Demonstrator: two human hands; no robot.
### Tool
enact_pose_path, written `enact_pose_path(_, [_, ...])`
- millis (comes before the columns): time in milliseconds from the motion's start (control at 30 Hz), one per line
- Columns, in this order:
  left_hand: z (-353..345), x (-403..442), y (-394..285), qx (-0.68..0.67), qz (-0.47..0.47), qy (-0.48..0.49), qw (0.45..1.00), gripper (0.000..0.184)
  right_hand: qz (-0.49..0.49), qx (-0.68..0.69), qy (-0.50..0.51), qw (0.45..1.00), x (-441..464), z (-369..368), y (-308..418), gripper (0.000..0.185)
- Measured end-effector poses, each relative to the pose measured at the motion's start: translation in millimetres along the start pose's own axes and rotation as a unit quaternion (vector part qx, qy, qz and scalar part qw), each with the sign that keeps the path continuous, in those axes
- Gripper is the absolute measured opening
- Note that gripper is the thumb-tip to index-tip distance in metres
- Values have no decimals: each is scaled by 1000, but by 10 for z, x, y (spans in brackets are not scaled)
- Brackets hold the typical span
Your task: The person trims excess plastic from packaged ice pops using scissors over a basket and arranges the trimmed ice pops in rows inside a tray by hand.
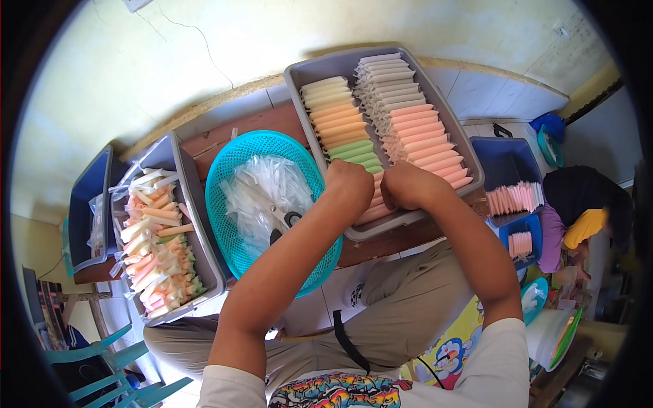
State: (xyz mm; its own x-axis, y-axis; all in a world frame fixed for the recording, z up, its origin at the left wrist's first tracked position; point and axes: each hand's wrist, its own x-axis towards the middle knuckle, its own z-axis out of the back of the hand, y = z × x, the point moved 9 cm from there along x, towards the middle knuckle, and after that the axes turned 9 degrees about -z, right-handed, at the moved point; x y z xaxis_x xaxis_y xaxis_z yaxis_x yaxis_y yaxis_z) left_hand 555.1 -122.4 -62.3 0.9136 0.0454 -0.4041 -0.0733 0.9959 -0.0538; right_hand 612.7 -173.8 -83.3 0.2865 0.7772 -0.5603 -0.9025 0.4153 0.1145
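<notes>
My left hand (350, 185) and my right hand (407, 185) are close together over the near part of a grey tray (297, 85). Both are closed with the fingers curled inward; whatever they pinch is hidden behind the knuckles. Filled plastic tubes lie in two neat columns in this tray. Cream, orange and green tubes (340, 129) form the left column, with pink ones under my hands. White tubes and pink tubes (425, 139) make up the right column. Left of my left forearm, scissors (277, 212) rest on clear plastic scraps (255, 187) in a turquoise basket (221, 153).
A second grey bin (204, 251) on the left holds jumbled coloured tubes (160, 251). Beyond it stands a dark blue bin (92, 197). At right, a blue bin (500, 153) contains pink tubes, near another person (588, 197). A wooden bench (360, 255) supports the trays.
</notes>
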Motion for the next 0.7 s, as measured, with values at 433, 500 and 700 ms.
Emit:
enact_pose_path(433, [-88,55,-66,46,-12,-16,999,12,16,56,-36,998,8,3,-48,7])
enact_pose_path(500, [-88,56,-60,45,-10,-17,999,12,16,41,-40,998,38,-14,-55,7])
enact_pose_path(700, [-75,52,-30,48,-6,-25,999,14,18,18,-45,999,35,-24,-18,7])
